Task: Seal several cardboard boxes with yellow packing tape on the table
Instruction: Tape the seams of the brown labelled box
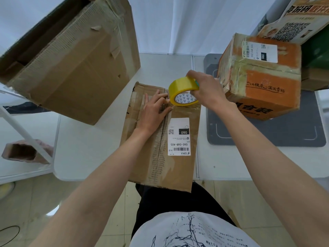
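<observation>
In the middle of the frame, a flat cardboard box point(160, 136) with a white label point(179, 136), lying on the white table point(85, 139) and reaching over its near edge. Left hand point(153, 111) flat on the far part of the box top, fingers straight, fingertips pressing near the middle seam, where a loose tape end seems to be; too small to tell if the end already sticks. Right hand point(204, 88) just above the far end of the box, fingers and thumb curled around the roll of yellow tape point(183, 91), roll upright, nearly touching the box at the seam. Probably the start of sealing this box: tape end being fixed at the far end of the seam, no yellow strip visible yet along the seam. Next, likely a pull of the roll toward the lower part of the frame along the seam, with the left fingers holding the end down; needs a straight line over the gap between the flaps and steady tension, otherwise wrinkles or a crooked strip. At upper left, a large brown box point(71, 59), tilted. At right, an orange box point(263, 77) on a grey mat point(267, 136), with old clear tape on it.
</observation>
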A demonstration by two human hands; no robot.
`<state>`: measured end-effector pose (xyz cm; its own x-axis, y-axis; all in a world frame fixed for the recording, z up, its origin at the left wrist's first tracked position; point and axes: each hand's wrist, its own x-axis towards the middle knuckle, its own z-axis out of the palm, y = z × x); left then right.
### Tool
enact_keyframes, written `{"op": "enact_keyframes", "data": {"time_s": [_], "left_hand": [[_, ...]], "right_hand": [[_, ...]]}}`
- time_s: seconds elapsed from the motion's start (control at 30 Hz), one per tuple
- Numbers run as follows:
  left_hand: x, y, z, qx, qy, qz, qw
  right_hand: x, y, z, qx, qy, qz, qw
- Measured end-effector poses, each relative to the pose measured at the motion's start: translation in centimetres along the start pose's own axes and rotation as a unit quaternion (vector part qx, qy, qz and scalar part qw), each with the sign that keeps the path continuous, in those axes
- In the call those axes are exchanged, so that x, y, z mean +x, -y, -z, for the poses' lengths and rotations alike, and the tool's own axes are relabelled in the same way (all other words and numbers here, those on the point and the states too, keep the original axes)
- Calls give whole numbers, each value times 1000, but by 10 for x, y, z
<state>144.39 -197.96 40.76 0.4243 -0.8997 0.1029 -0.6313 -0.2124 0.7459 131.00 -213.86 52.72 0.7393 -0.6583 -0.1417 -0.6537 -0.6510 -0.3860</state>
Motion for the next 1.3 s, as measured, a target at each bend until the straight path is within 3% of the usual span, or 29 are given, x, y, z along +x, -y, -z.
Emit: {"op": "enact_keyframes", "data": {"time_s": [0.13,0.33,0.43,0.5,0.57,0.63,0.7,0.73,0.77,0.83,1.0,1.17,1.3], "left_hand": [[-1,4,1,-1,7,10,1000],[-2,-8,3,31,35,17,999],[-12,-9,-5,139,66,6,988],[-23,-10,-13,245,110,11,963],[-23,-13,-13,269,154,34,950],[-12,-17,-3,201,176,68,961],[2,-35,18,-10,117,166,979],[8,-46,29,-142,50,234,960],[12,-58,38,-254,-2,296,921],[15,-81,54,-368,-18,351,861],[8,-102,58,-399,15,328,856],[9,-103,71,-461,15,361,811],[13,-117,90,-401,9,356,844]], "right_hand": [[20,-3,21,-6,24,-20,999],[38,-15,78,4,-14,-27,1000],[26,-6,64,40,-22,-26,999],[15,0,50,70,-29,-26,997],[5,0,38,106,-28,-25,994],[-6,-4,26,166,-36,-25,985],[-21,-7,17,230,-49,-32,972],[-29,-9,13,257,-54,-32,964],[-38,-10,9,281,-60,-31,957],[-52,-12,2,315,-71,-21,946],[-74,-13,-8,366,-73,-7,928],[-89,-11,-2,407,-40,3,913],[-101,-10,14,468,79,-17,880]]}}
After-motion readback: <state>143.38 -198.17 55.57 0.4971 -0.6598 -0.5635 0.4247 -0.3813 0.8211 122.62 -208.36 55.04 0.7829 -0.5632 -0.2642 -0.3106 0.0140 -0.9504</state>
